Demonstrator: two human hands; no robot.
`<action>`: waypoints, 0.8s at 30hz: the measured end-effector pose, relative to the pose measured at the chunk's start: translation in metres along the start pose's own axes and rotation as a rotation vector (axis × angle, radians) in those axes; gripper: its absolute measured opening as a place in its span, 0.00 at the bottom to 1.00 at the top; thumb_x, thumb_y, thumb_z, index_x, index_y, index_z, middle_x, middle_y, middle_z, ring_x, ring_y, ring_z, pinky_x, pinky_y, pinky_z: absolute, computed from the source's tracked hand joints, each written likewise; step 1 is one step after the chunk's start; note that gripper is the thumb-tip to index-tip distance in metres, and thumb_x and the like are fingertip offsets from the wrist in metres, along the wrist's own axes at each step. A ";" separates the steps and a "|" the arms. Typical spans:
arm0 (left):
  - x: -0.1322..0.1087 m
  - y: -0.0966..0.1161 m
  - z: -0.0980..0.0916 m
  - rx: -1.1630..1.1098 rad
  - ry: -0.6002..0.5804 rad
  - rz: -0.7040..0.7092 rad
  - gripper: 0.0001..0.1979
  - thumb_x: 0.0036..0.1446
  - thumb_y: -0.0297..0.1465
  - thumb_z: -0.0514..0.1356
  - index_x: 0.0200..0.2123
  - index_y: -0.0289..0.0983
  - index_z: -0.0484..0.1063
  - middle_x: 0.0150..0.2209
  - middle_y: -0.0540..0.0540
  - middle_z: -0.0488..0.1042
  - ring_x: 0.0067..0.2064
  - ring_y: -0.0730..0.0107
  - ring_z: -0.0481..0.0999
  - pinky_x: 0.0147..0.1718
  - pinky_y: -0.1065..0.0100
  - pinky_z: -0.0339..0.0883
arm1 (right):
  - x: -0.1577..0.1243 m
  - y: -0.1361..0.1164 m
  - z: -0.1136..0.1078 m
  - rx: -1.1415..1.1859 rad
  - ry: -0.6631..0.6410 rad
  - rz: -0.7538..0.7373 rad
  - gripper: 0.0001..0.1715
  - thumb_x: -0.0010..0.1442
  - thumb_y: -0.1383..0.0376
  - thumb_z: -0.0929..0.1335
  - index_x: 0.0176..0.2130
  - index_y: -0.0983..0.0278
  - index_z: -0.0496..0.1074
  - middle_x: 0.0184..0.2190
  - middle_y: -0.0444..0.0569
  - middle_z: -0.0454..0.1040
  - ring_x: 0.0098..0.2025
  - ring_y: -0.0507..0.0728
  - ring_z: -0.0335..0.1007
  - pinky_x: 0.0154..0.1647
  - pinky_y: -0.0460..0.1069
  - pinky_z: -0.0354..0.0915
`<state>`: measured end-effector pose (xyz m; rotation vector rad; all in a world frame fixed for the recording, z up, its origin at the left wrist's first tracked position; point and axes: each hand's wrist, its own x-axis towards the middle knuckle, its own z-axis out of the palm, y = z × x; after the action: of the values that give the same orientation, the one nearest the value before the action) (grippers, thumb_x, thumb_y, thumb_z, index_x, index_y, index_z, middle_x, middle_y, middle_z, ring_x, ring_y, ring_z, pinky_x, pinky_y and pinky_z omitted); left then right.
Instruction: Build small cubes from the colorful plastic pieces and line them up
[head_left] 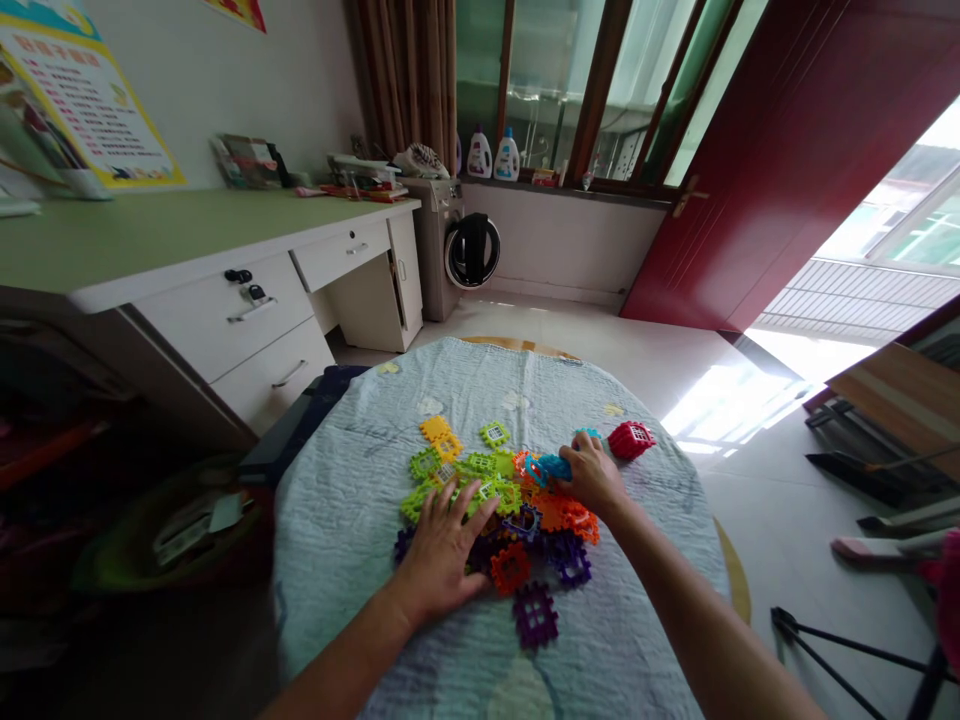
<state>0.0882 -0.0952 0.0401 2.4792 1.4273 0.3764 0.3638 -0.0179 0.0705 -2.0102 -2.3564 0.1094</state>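
A heap of plastic interlocking building tiles lies on a cloth-covered round table [352, 560]. My left hand [444, 548] rests with spread fingers on the heap's near left side, touching the green tiles [506, 492]. My right hand [594, 475] grips a stack of blue tiles [551, 467] above the orange tiles [551, 512]. A red stack of tiles [631, 440] sits apart, beyond my right hand. Purple tiles [535, 614] lie on the near side, with an orange tile [510, 568] beside them. Yellow tiles [441, 437] lie at the far left of the heap.
A green-topped desk [187, 225] with drawers stands at the left. Behind it is a washing machine [442, 245] with its door open. Two detergent bottles [493, 155] stand on the windowsill. A red door [720, 180] is at the right, and black metal legs [847, 645] stand near the table.
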 end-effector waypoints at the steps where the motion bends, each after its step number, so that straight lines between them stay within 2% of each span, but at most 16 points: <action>1: 0.001 0.001 0.003 0.012 0.005 -0.008 0.43 0.43 0.35 0.68 0.64 0.49 0.58 0.66 0.41 0.56 0.66 0.41 0.53 0.62 0.38 0.46 | -0.002 -0.002 -0.002 0.028 0.027 -0.002 0.14 0.53 0.56 0.72 0.39 0.60 0.76 0.44 0.54 0.66 0.47 0.62 0.60 0.46 0.53 0.62; 5: 0.016 -0.008 0.005 -0.001 0.085 -0.021 0.35 0.45 0.24 0.62 0.59 0.46 0.64 0.62 0.43 0.65 0.61 0.48 0.62 0.60 0.44 0.56 | -0.011 -0.024 -0.016 0.259 0.240 -0.027 0.11 0.53 0.58 0.72 0.38 0.59 0.75 0.43 0.52 0.67 0.46 0.61 0.62 0.49 0.54 0.63; 8: 0.029 -0.019 0.002 -0.088 0.194 -0.051 0.28 0.49 0.22 0.57 0.56 0.42 0.66 0.57 0.42 0.69 0.58 0.54 0.66 0.59 0.49 0.60 | -0.017 -0.052 -0.025 0.548 0.342 -0.126 0.12 0.56 0.57 0.70 0.40 0.58 0.74 0.44 0.51 0.68 0.46 0.60 0.65 0.50 0.54 0.64; 10: 0.034 -0.025 -0.001 -0.176 0.301 -0.096 0.27 0.54 0.25 0.56 0.58 0.39 0.62 0.57 0.40 0.69 0.59 0.55 0.67 0.59 0.50 0.60 | -0.019 -0.073 -0.024 0.697 0.336 -0.187 0.13 0.58 0.57 0.69 0.43 0.58 0.73 0.44 0.51 0.70 0.45 0.59 0.67 0.48 0.54 0.66; 12: 0.035 -0.028 -0.005 -0.256 0.371 -0.104 0.30 0.56 0.29 0.56 0.62 0.38 0.55 0.59 0.37 0.66 0.61 0.55 0.64 0.61 0.49 0.59 | -0.022 -0.090 -0.019 0.775 0.317 -0.206 0.15 0.60 0.57 0.68 0.48 0.57 0.71 0.45 0.50 0.71 0.46 0.59 0.69 0.49 0.55 0.66; 15: 0.028 -0.025 -0.010 -0.310 0.338 -0.005 0.37 0.57 0.34 0.58 0.66 0.39 0.46 0.64 0.36 0.59 0.66 0.54 0.58 0.63 0.49 0.56 | -0.026 -0.101 -0.015 0.821 0.251 -0.243 0.18 0.61 0.55 0.67 0.50 0.57 0.71 0.46 0.50 0.73 0.48 0.58 0.69 0.50 0.54 0.65; 17: 0.022 -0.019 -0.011 -0.295 0.280 0.069 0.40 0.57 0.37 0.59 0.67 0.40 0.43 0.66 0.36 0.56 0.67 0.52 0.54 0.65 0.48 0.53 | -0.024 -0.090 -0.015 0.829 0.230 -0.267 0.16 0.62 0.54 0.66 0.47 0.58 0.72 0.45 0.49 0.74 0.47 0.58 0.70 0.51 0.54 0.65; 19: 0.019 -0.012 -0.007 -0.253 0.226 0.113 0.42 0.54 0.40 0.62 0.67 0.42 0.45 0.66 0.37 0.54 0.67 0.49 0.54 0.64 0.46 0.52 | -0.017 -0.061 -0.018 0.786 0.303 -0.204 0.16 0.62 0.53 0.65 0.44 0.59 0.73 0.46 0.50 0.73 0.49 0.58 0.69 0.53 0.53 0.63; 20: 0.018 -0.009 -0.003 -0.229 0.206 0.121 0.42 0.53 0.40 0.63 0.66 0.43 0.48 0.66 0.37 0.54 0.67 0.47 0.55 0.64 0.45 0.53 | -0.012 -0.041 -0.018 0.725 0.382 -0.113 0.17 0.61 0.52 0.65 0.43 0.60 0.73 0.46 0.52 0.73 0.50 0.59 0.68 0.56 0.54 0.61; 22: 0.018 -0.002 0.005 -0.186 0.196 0.103 0.37 0.52 0.35 0.64 0.64 0.45 0.53 0.65 0.39 0.55 0.65 0.48 0.58 0.62 0.45 0.56 | -0.001 0.008 -0.017 0.564 0.556 0.163 0.23 0.59 0.50 0.64 0.46 0.63 0.72 0.49 0.57 0.71 0.54 0.63 0.64 0.58 0.56 0.58; 23: 0.018 0.001 0.010 -0.170 0.206 0.085 0.36 0.52 0.31 0.63 0.63 0.46 0.56 0.65 0.40 0.56 0.64 0.49 0.59 0.62 0.46 0.58 | 0.005 0.034 -0.015 0.475 0.603 0.342 0.27 0.60 0.50 0.63 0.49 0.65 0.71 0.51 0.59 0.70 0.56 0.64 0.62 0.59 0.56 0.57; 24: 0.017 0.003 0.014 -0.158 0.221 0.068 0.35 0.51 0.27 0.62 0.62 0.47 0.57 0.64 0.41 0.57 0.63 0.51 0.61 0.61 0.47 0.59 | 0.011 0.059 -0.012 0.395 0.577 0.523 0.31 0.60 0.50 0.61 0.53 0.68 0.68 0.52 0.62 0.69 0.57 0.65 0.61 0.58 0.57 0.57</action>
<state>0.1037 -0.0829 0.0300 2.4224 1.3358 0.7672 0.4214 0.0022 0.0779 -2.0390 -1.3287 0.0034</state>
